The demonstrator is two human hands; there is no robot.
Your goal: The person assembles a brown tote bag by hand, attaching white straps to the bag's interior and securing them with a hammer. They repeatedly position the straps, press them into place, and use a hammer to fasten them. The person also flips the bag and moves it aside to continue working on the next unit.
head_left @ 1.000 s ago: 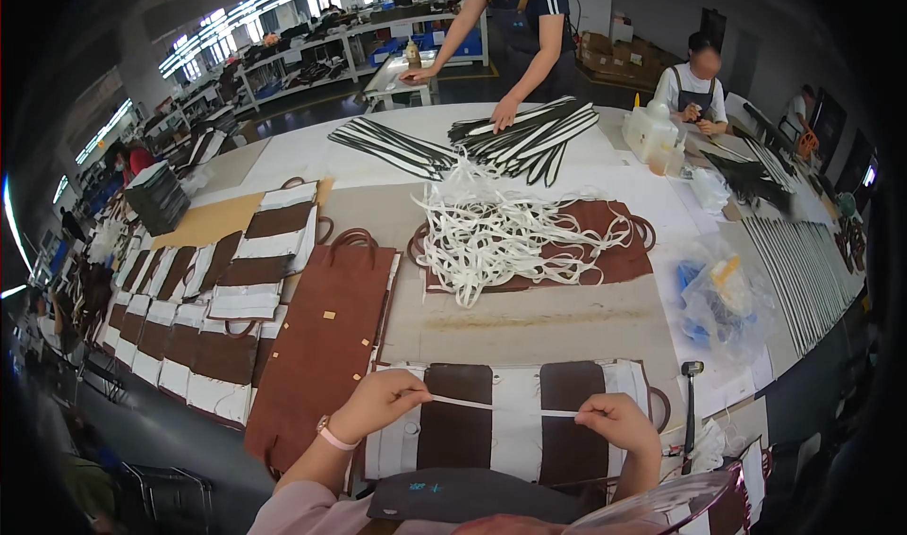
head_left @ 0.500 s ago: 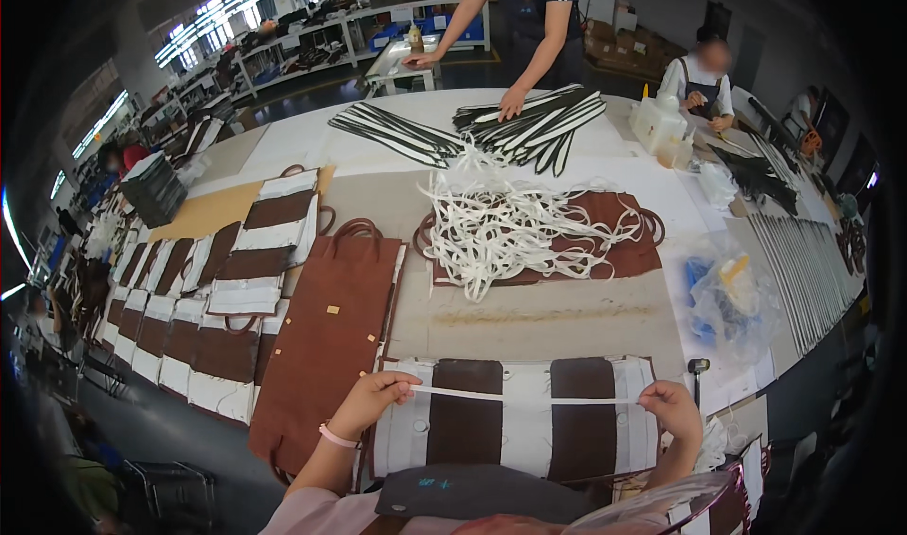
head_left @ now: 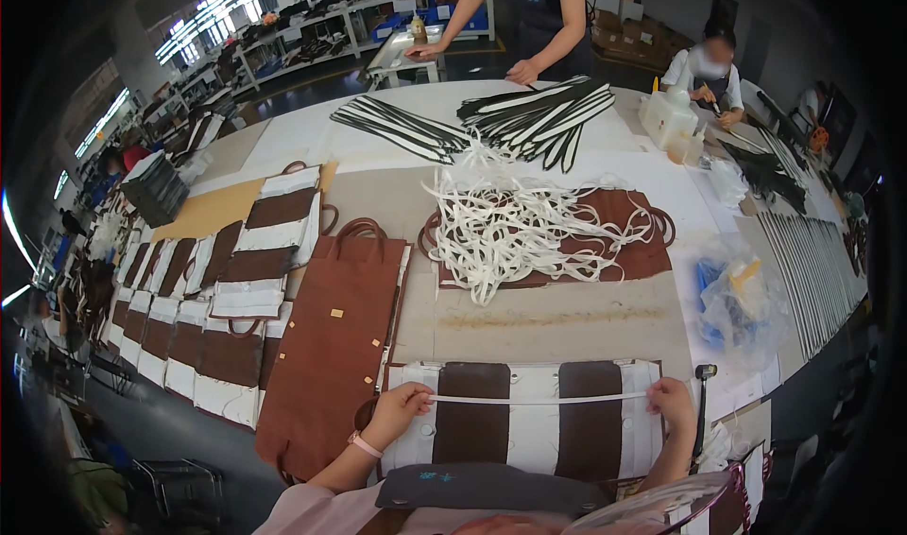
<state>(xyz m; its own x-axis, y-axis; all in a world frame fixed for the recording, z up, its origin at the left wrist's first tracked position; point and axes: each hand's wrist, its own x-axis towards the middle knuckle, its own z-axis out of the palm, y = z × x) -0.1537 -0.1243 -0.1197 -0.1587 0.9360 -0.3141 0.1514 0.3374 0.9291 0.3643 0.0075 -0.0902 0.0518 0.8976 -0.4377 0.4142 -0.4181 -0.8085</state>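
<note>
A narrow white strip (head_left: 543, 402) is stretched taut between my two hands. My left hand (head_left: 402, 412) pinches its left end, and my right hand (head_left: 672, 401) pinches the right end. Under the strip lies a flat bag panel (head_left: 535, 436) with alternating white and dark brown bands. Left of it is a reddish-brown leather bag piece (head_left: 326, 332) with rolled handles and small yellowish tabs. Beyond the panel, a tangled heap of white strips (head_left: 501, 232) rests on another reddish-brown bag piece (head_left: 619, 215).
Several striped bag panels (head_left: 227, 351) overlap along the left side. Fans of black-and-white strips (head_left: 539, 119) lie at the far side, near a co-worker's hand (head_left: 522, 72). A hammer (head_left: 703, 384) stands by my right forearm. Plastic bags (head_left: 742, 299) and long pale strips (head_left: 808, 270) are at right.
My left hand has moved slightly right and down, and the strip runs more level. The far co-worker's hand has lifted off the black-and-white strips and drawn back to the table edge.
</note>
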